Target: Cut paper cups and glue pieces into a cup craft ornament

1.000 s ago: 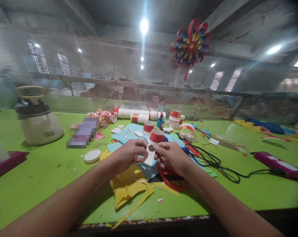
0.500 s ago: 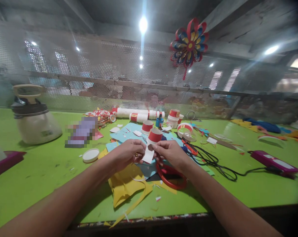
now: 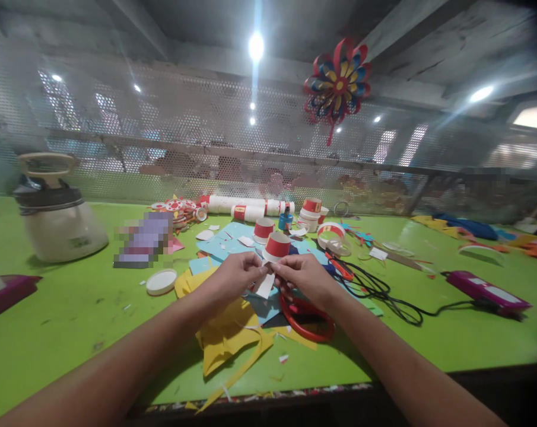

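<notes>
My left hand (image 3: 240,274) and my right hand (image 3: 304,276) meet over the middle of the table, both pinching a small strip of white paper (image 3: 265,287). The strip hangs down between the fingertips, and part of it is hidden by them. Right behind the fingers stands a red and white paper cup (image 3: 277,245), with a second red and white cup (image 3: 263,229) farther back. Below my right hand lies a pair of scissors with large red handles (image 3: 310,329). Crumpled yellow paper (image 3: 228,341) and light blue paper sheets (image 3: 232,238) lie under and around my hands.
A white lid (image 3: 161,283) and a pixelated flat object (image 3: 144,238) lie left, near a large beige jug (image 3: 61,228). Stacked cups (image 3: 245,207) line the back. Right are a black cord (image 3: 384,290) and a purple power strip (image 3: 486,290). A paper flower (image 3: 339,86) hangs above.
The fingertips of both hands have drawn closer together on the white paper, which shows less of itself above them. The whole view has shifted slightly.
</notes>
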A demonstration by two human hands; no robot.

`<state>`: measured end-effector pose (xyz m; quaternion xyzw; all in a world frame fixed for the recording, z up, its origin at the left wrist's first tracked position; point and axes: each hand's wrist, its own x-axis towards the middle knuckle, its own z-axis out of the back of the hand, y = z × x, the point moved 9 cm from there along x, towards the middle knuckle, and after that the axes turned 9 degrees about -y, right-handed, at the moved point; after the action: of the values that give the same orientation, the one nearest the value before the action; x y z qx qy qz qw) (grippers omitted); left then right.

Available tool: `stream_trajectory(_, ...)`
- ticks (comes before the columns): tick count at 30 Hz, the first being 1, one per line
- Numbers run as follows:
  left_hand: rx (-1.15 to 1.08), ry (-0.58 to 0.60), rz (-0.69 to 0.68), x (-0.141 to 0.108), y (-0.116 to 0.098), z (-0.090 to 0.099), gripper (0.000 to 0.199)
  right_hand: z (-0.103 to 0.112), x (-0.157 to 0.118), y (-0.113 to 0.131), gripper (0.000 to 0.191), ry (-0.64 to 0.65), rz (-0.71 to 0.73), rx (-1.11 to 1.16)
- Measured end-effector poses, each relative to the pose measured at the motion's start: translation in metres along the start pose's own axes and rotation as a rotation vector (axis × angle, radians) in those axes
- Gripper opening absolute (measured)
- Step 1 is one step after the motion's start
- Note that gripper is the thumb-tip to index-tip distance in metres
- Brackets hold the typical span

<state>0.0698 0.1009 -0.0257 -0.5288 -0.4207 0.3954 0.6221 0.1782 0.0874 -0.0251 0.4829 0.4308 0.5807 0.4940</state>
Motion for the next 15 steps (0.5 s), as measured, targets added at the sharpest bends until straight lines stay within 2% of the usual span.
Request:
stream_trajectory(7, -0.016, 0.026, -0.025, -0.003, -0.009, 0.001, 0.018, -0.002, -0.003, 0.003, 0.033, 0.033, -0.006, -0.001)
stream_trajectory(15, -0.157, 0.081, 0.089, -0.005, -0.006, -0.001, 0.015, -0.001, -0.003, 0.007, 0.033, 0.019, 0.017, 0.009)
